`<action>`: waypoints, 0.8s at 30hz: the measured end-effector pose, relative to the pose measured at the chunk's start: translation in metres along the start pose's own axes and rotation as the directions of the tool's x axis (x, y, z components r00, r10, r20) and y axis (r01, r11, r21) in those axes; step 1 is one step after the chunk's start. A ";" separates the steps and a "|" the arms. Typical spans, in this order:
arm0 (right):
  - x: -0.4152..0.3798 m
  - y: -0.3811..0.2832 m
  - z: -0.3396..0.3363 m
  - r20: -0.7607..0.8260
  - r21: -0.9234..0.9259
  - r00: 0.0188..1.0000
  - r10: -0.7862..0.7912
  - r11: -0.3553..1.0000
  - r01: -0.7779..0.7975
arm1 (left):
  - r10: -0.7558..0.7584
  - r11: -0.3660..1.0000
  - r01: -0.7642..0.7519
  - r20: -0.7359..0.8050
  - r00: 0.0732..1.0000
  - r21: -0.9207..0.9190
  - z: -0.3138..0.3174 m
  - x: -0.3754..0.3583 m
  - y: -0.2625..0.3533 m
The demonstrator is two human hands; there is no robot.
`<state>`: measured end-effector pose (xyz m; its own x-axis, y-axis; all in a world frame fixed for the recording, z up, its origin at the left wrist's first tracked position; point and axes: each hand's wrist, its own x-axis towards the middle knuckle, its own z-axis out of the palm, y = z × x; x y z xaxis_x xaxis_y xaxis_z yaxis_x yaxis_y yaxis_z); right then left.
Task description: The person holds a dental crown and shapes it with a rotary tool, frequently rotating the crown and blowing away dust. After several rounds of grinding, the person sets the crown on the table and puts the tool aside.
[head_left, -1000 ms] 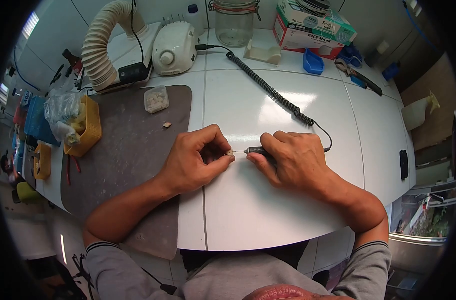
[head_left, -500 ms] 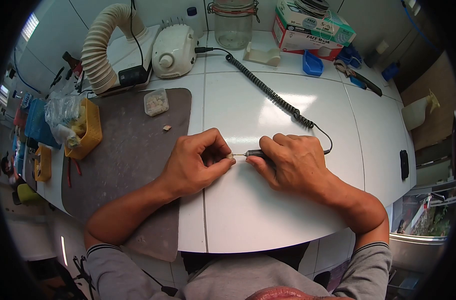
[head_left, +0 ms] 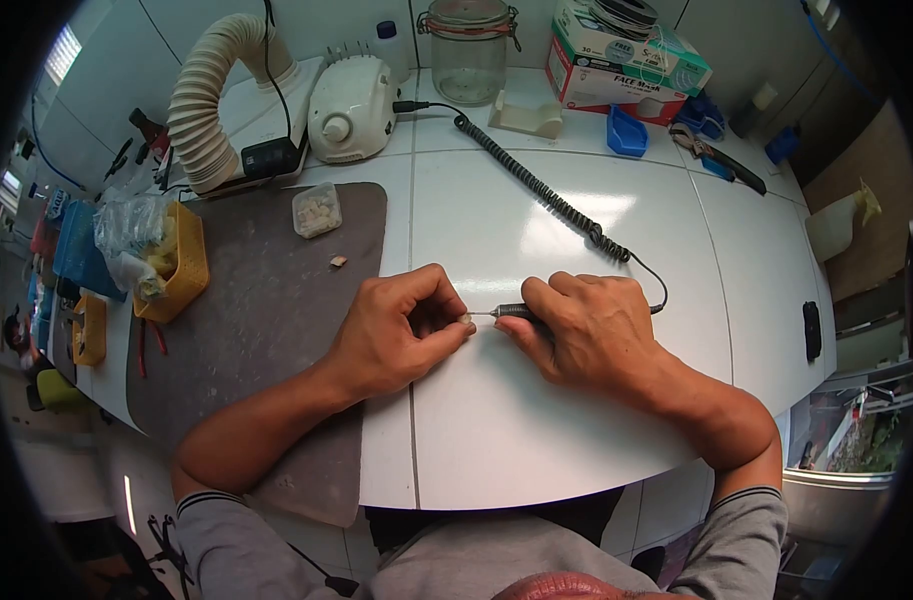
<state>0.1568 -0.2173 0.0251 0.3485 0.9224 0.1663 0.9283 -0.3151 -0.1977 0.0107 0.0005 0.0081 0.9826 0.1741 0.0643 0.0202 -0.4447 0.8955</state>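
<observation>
Near the middle of the white table [head_left: 566, 440], my left hand [head_left: 401, 325] pinches a small pale piece [head_left: 465, 319] between thumb and fingertips. My right hand [head_left: 596, 330] is closed around a dark rotary handpiece [head_left: 513, 311], its thin metal bit pointing left. The bit's tip meets the small piece or lies right beside it; the exact contact is too small to tell. From the handpiece, a coiled black cord [head_left: 536, 185] runs up to a white control unit [head_left: 352, 110] at the back. Fingers partly cover the small piece.
A grey mat [head_left: 266, 330] lies at left, bearing a small clear box [head_left: 317, 210] of pale pieces and a loose chip [head_left: 338, 262]. Yellow baskets [head_left: 188, 262] stand further left. Behind are a ribbed hose [head_left: 198, 110], glass jar [head_left: 468, 60], mask boxes [head_left: 616, 70], blue tray [head_left: 626, 132] and pliers [head_left: 741, 172].
The whole view has shifted slightly, with the scene a little lower in the frame. Both hands keep their holds, and the bit stays at the small piece.
</observation>
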 end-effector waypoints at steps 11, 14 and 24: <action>0.000 0.000 -0.002 0.018 -0.003 1.000 -0.001 1.000 0.001 | 0.045 0.999 -0.045 -0.007 0.999 -0.017 0.000 0.000 -0.002; 0.000 0.000 -0.002 0.023 -0.001 1.000 0.002 1.000 -0.002 | 0.046 0.999 -0.046 -0.004 0.999 -0.009 0.000 0.000 -0.002; 0.001 -0.001 -0.002 0.007 -0.010 1.000 0.004 1.000 -0.004 | 0.043 0.999 -0.043 -0.003 0.999 -0.010 0.000 0.000 -0.002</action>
<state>0.1563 -0.2168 0.0269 0.3512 0.9228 0.1586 0.9282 -0.3208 -0.1885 0.0106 0.0011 0.0065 0.9820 0.1577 0.1037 -0.0236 -0.4425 0.8965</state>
